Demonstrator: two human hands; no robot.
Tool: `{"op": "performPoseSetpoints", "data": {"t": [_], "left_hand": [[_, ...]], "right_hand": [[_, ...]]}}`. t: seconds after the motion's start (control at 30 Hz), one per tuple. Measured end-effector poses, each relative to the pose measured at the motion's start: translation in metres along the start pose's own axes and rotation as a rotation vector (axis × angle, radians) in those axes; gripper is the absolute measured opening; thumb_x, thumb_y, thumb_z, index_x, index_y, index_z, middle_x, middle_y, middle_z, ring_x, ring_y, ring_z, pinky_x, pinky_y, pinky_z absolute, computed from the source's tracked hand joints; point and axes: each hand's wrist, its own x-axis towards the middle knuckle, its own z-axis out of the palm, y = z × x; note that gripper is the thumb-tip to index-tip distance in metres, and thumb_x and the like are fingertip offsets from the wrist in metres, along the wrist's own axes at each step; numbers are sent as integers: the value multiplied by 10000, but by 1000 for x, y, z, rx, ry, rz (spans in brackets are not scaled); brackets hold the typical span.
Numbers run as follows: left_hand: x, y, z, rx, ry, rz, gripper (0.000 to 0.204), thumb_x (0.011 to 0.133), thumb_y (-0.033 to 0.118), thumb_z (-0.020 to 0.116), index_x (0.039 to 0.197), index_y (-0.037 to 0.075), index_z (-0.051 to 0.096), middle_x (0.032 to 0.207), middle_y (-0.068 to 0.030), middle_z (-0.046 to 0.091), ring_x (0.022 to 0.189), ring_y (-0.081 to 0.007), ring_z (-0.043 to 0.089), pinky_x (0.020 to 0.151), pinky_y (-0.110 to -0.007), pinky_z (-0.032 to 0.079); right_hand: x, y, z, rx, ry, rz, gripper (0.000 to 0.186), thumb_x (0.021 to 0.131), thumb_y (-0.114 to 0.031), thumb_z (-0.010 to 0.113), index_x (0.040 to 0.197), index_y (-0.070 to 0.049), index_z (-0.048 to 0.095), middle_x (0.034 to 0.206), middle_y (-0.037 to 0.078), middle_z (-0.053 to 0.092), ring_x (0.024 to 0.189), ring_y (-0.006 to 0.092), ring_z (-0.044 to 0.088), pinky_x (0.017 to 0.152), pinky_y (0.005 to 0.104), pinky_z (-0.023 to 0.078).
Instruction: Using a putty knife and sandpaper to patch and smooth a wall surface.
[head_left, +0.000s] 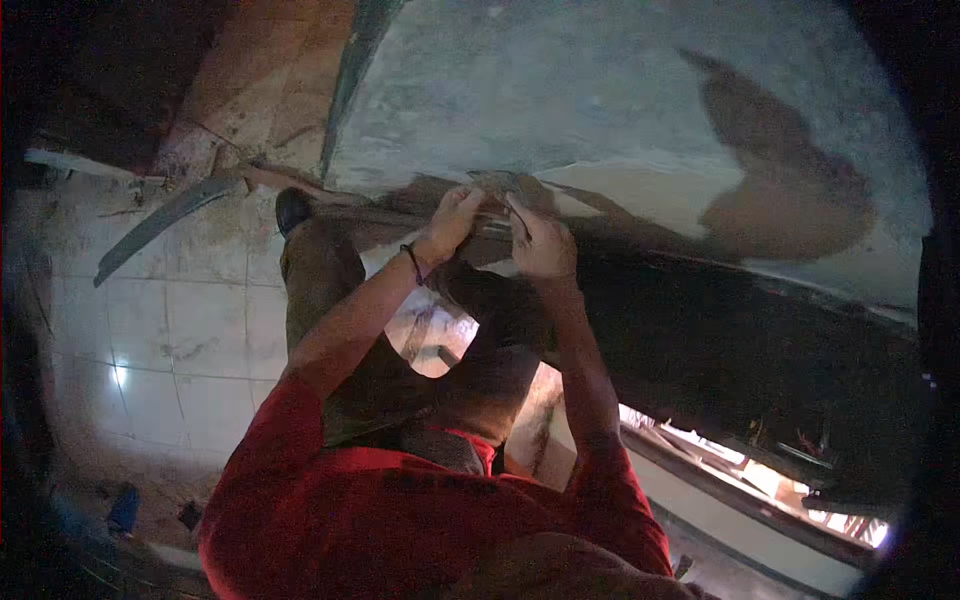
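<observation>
My left hand and my right hand are close together at the lower edge of a blue-grey painted panel. Both have bent fingers around a small, thin greyish piece at that edge, too unclear to name. The left hand wears a dark wristband; the right thumb points up at the piece. Along this edge the paint gives way to an irregular beige and brown band. Dark shadows fall on the panel.
My bent legs are beneath my arms, with a dark shoe at the panel's foot. A long grey strip lies on white floor tiles to the left. A blue item lies at lower left. A dark underside spans the right.
</observation>
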Motion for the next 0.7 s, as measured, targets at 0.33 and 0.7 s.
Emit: {"op": "performPoseSetpoints", "data": {"t": [0.33,0.7], "left_hand": [[-10,27,15,-102,6,-106,340,948,355,490,958,31,593,966,-41,605,929,-148,575,814,-312,460],[3,17,18,-87,149,-120,381,936,379,504,878,34,655,777,-23,619,753,-110,566,673,-291,453]], "right_hand": [[-5,-3,-7,-28,-61,71,318,878,-194,532,1176,-111,606,943,229,623,881,419,588,764,456,474],[-5,-13,-8,-21,-56,121,326,880,-220,521,1190,-158,601,903,240,612,863,435,573,743,483,465]]}}
